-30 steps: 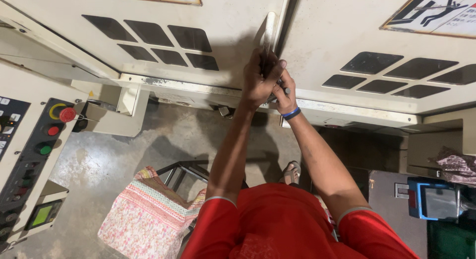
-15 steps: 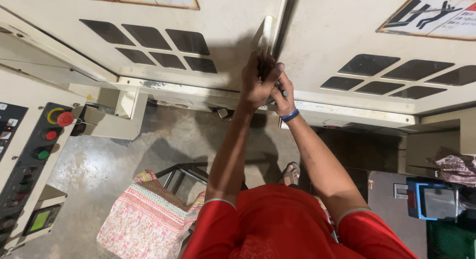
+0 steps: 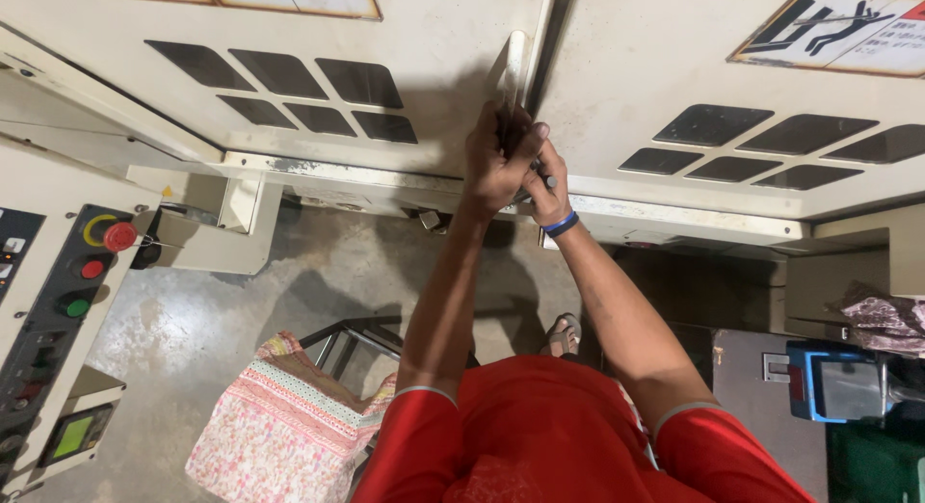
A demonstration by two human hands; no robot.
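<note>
Left hand (image 3: 496, 166): mine, fingers curled shut around the lower end of the door handle (image 3: 511, 74); knuckles face the camera.
Right hand (image 3: 544, 190): mine, tucked just below and to the right of the left, touching it; closed on a small dark object, possibly a key or latch part, too hidden to name.
Wristband (image 3: 561, 224): blue, on my right wrist.
Door handle: pale vertical bar on the right edge of the left cabinet door (image 3: 405, 60), beside the seam between the two doors; its upper part shows above my fist.
Right cabinet door (image 3: 655, 79): cream metal, meets the left door at the seam; dark diamond-shaped vent windows (image 3: 713, 127) set in it, a matching group on the left door.
Warning labels (image 3: 838, 31): one at the top of each door, pictogram style.
Forearms: both raised toward the seam, sleeves of my red shirt (image 3: 549, 436) at the bottom of the view.
Control panel (image 3: 67, 301): far left, well apart from my hands; red mushroom button (image 3: 119, 236), smaller red and green buttons below it, a small green screen (image 3: 72, 436) lower down.
Floor (image 3: 241, 310): grey concrete, stained.
Stool (image 3: 279, 426): below my left elbow, covered with pink floral cloth, dark metal frame beside it.
Foot (image 3: 562, 334): sandalled, on the floor between my arms.
Blue box (image 3: 833, 380): lower right, near the cabinet base.
</note>
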